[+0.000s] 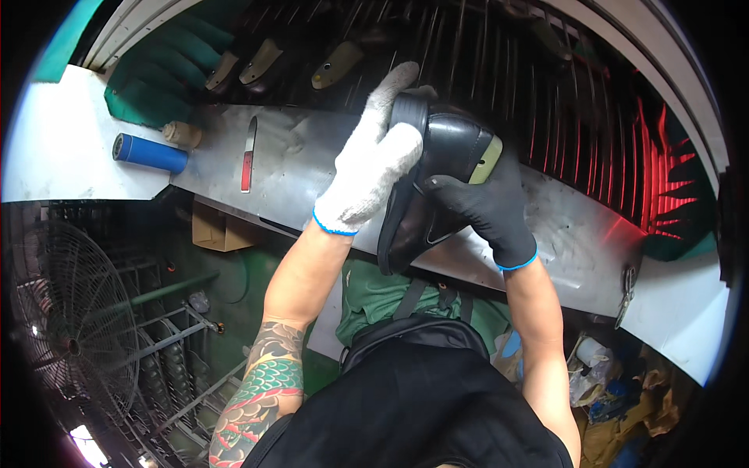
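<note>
A black leather shoe (456, 136) is held up over the metal ledge in front of me, its sole turned to the left and its toe pointing down toward me. A pale green shoe last (489, 160) shows in its opening. My left hand (367, 175), in a white knit glove, is closed on the heel and sole side, thumb across the sole and forefinger stretched past the heel. On the other side my right hand (491, 210), in a dark grey glove, grips the upper just below the last. Its fingers behind the shoe are partly hidden.
Shoes on lasts (335, 69) rest on dark rollers beyond the metal ledge (296, 140). A red-handled knife (248, 160), a blue cylinder (150, 154) and a tan roll (182, 135) lie left. Scissors (626, 288) hang right, below a red glow. A fan (74, 327) stands lower left.
</note>
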{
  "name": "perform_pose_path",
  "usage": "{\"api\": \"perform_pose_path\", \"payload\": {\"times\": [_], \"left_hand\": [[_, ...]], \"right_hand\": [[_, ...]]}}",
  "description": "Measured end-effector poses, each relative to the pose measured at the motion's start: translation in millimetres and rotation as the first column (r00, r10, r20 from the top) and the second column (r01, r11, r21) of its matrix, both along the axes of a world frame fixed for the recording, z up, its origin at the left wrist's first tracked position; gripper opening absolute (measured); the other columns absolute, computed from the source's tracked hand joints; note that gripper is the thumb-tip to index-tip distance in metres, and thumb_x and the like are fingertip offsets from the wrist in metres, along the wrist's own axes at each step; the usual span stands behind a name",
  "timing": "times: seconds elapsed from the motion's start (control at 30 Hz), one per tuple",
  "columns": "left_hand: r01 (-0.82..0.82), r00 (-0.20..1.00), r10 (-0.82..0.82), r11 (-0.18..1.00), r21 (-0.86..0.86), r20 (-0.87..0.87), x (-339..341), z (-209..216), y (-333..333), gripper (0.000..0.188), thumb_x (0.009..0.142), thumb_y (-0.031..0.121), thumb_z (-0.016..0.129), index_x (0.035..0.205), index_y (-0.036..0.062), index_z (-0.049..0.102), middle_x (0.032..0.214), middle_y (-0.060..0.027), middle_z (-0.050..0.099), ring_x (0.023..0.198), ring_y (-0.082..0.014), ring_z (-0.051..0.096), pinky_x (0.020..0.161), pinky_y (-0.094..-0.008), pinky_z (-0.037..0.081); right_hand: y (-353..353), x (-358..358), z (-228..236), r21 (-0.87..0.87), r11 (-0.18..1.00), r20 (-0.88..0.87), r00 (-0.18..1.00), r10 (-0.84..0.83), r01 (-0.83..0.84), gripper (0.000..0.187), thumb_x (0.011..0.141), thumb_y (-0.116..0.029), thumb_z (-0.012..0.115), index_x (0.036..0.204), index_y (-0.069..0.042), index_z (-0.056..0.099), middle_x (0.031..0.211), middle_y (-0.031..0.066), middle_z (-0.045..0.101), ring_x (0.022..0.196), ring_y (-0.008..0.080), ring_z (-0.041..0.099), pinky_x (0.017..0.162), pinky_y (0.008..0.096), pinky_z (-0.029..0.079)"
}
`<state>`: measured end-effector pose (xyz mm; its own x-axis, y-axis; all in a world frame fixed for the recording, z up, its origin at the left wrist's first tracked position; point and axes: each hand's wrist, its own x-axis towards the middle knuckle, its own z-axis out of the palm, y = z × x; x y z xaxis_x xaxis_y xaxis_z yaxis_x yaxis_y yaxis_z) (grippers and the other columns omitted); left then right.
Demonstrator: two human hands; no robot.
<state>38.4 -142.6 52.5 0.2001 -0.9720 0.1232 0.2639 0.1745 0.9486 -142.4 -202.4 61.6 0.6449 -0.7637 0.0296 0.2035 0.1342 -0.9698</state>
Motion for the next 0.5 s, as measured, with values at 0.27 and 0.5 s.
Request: {"api": "perform_pose_path", "payload": {"times": [0.27,0.5], "left_hand": [[-0.237,0.869,0.182,0.970,-0.063,-0.461,-25,-18,4,0.069,0.107,0.032,0.063,0.163,0.0081,0.031,0.144,-0.0120,0.060,0.125,-0.0205,0.061,0.111,-0.0375,0.049],[-0.101,0.990,0.110,0.990,-0.099,0.090,-10,15,13,0.088,0.100,0.053,0.067,0.164,0.0036,0.031,0.150,-0.0207,0.056,0.129,-0.0260,0.062,0.106,-0.0359,0.053]], "right_hand": [[-1,-8,-5,-0.003,1.000,-0.069,0.998,-0.006,0.006,0.057,0.083,-0.001,0.086,0.135,0.001,0.063,0.118,0.0079,0.074,0.105,0.0147,0.072,0.094,0.0320,0.059],[16,-3,-3,-0.131,0.983,0.009,0.991,-0.130,0.130,0.097,0.071,-0.014,0.099,0.147,-0.003,0.039,0.142,0.0196,0.056,0.129,0.0264,0.060,0.106,0.0400,0.055]]}}
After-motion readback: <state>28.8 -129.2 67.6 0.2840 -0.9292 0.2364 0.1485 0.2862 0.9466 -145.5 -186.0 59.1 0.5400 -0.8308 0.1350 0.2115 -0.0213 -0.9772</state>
